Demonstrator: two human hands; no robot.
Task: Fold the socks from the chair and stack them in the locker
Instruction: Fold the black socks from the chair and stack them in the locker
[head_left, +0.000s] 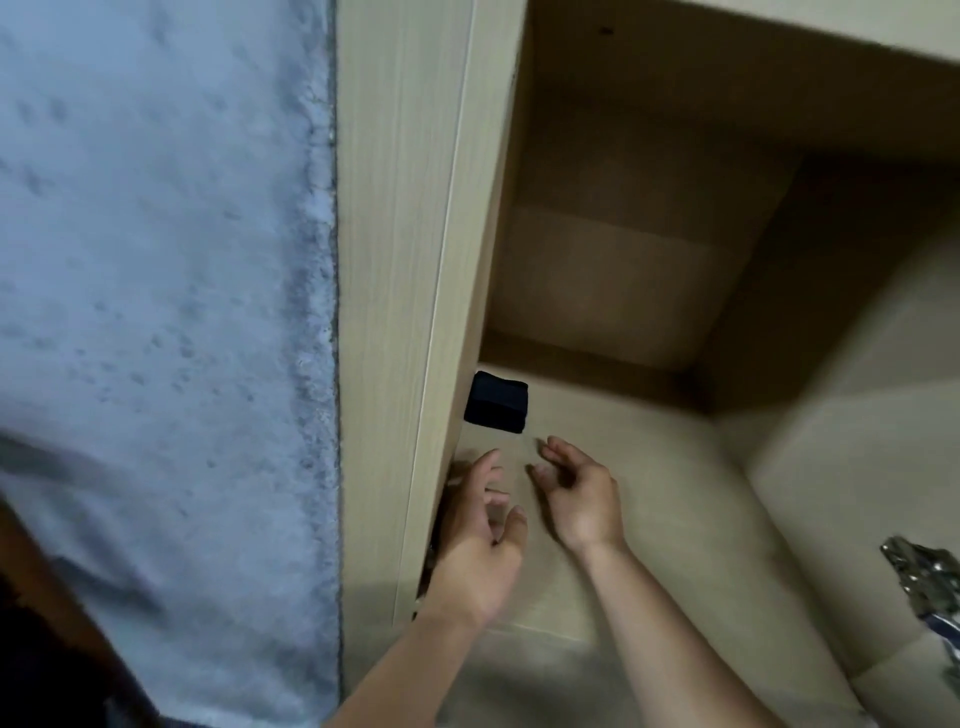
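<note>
Grey-blue rough wall (156, 260) fills the left side, next to the wooden locker (395, 260). On its shelf, against the left panel, lies the folded dark sock (496, 401). Just in front of it hover the left hand (480, 540) and the right hand (576, 493), both with loose fingers, holding nothing. I think a careless brush could unfold the sock.

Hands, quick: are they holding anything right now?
Left hand: open, fingers relaxed, holding nothing.
Right hand: open, fingers loosely spread, holding nothing.
The folded sock lies apart from both, in the locker.
</note>
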